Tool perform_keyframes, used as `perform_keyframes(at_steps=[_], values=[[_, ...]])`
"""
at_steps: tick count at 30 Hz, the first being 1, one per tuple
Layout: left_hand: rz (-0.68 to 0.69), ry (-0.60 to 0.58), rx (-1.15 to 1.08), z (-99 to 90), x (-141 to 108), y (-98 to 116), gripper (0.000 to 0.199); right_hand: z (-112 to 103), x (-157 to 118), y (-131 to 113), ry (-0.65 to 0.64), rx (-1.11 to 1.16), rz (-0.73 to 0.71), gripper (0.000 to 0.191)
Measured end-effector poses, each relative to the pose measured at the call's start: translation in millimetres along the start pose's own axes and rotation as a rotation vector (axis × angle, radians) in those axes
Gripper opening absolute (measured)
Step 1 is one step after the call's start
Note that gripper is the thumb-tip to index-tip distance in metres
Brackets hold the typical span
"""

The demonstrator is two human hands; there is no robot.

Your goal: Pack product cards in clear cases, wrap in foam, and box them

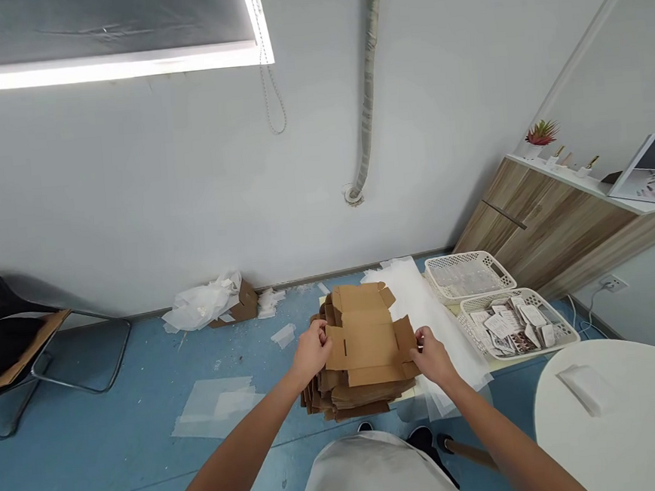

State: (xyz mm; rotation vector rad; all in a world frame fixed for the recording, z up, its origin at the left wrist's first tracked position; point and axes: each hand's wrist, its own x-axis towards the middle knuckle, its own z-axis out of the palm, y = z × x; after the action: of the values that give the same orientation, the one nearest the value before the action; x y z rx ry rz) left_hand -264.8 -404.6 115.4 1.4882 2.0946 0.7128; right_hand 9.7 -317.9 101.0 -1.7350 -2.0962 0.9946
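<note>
An unfolded brown cardboard box (369, 337) lies on top of a tall stack of flattened cardboard boxes (362, 401). My left hand (311, 350) grips its left side flap between thumb and fingers. On the opposite side, my right hand (431, 356) pinches the right flap, which is tilted up a little. The box's main panels are flat, with small tabs sticking out at the far end. White sheets (423, 306) lie right beside the stack, under and beyond my right hand.
Two white plastic baskets stand at the right: one basket (461, 295) with clear packets, one basket (566, 332) with printed cards. A round white table (631, 433) is at the lower right. A chair (45, 336) and a white plastic bag (204, 304) are to the left.
</note>
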Motion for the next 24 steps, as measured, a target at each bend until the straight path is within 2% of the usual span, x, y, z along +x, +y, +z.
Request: perform_keyframes(at_steps=[5, 10, 15, 17, 21, 24], values=[[0.083, 0.019, 0.001, -23.5, 5.4, 25.6, 0.032, -19.2, 2.5, -21.7, -0.034, 0.064, 0.004, 0.048], [0.182, -0.013, 0.078, -52.2, 10.8, 59.2, 0.034, -42.8, -3.2, -43.6, -0.206, 0.121, -0.059, 0.078], [0.317, -0.092, 0.195, -77.3, 11.1, 97.0, 0.04, -76.2, -17.8, -71.1, -0.343, 0.244, -0.053, 0.083], [0.382, -0.123, 0.225, -85.0, 12.3, 114.3, 0.041, -90.8, -27.4, -81.3, -0.354, 0.325, -0.021, 0.085], [0.488, -0.166, 0.253, -96.9, 22.3, 155.3, 0.042, -117.9, -52.8, -91.0, -0.349, 0.657, 0.031, 0.086], [0.561, -0.215, 0.255, -99.6, 29.0, 187.9, 0.042, -134.0, -76.1, -87.1, -0.226, 0.814, 0.033, 0.09]])
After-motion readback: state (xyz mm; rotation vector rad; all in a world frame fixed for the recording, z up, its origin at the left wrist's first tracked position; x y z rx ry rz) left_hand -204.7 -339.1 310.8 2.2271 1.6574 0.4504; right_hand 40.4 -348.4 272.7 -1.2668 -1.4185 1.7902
